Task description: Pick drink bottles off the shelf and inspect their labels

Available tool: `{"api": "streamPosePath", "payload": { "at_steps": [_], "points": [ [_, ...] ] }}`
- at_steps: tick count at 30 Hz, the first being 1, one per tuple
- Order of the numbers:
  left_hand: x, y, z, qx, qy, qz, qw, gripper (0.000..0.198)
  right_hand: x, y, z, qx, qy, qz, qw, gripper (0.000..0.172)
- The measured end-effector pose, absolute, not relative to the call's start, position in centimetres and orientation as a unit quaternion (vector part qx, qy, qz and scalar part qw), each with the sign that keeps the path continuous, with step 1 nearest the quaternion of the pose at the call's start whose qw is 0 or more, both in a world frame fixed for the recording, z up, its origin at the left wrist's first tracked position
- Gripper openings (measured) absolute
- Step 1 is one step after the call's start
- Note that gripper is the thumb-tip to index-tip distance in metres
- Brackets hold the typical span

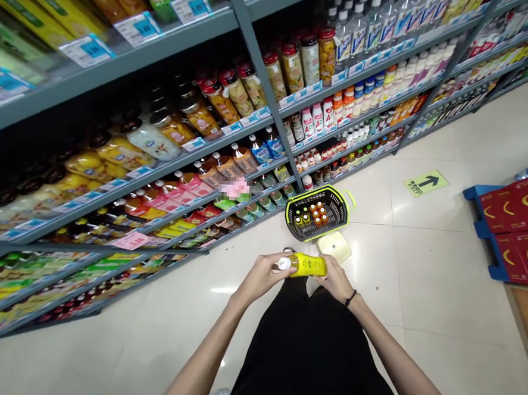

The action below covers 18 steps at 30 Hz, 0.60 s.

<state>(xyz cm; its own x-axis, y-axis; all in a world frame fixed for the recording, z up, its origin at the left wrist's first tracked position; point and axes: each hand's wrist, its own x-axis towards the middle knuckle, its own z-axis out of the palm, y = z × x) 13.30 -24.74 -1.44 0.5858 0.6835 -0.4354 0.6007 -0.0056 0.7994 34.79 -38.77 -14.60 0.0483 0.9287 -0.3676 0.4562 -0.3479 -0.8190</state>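
Observation:
My left hand [264, 275] grips the neck end of a yellow plastic bottle [308, 265], which lies sideways with its white cap [283, 263] pointing left. My right hand [336, 279] holds the bottle's other end, and a black band [351, 298] circles that wrist. Just beyond the hands, a black-and-lime shopping basket [317, 212] sits on the tiled floor [438, 279] holding several small bottles with orange or yellow caps. A pale yellow square container [334, 246] lies between the basket and my hands.
Grey metal shelves [250, 59] packed with bottled drinks and jars run along the left, with price labels on their edges. A green floor arrow sign [426, 183] lies to the right. Red cartons on a blue pallet [510, 227] stand at the right edge.

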Motion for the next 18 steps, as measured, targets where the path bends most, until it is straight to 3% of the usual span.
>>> {"api": "streamPosePath", "payload": {
  "at_steps": [4,11,18],
  "points": [
    [15.0,-22.6,-10.4,0.687,0.5,0.055,0.523,0.048,34.3,-37.9,-19.1,-0.716,-0.471,0.492,0.154,0.075],
    [17.4,-16.1,-26.1,0.686,0.575,-0.025,0.446,0.034,37.7,-45.4,-23.8,-0.763,-0.312,0.566,-0.009,0.034],
    [18.8,-10.2,-41.1,0.682,0.591,-0.199,0.381,0.027,35.4,-51.5,-21.7,-0.768,-0.173,0.614,-0.057,0.021]
  ]
}}
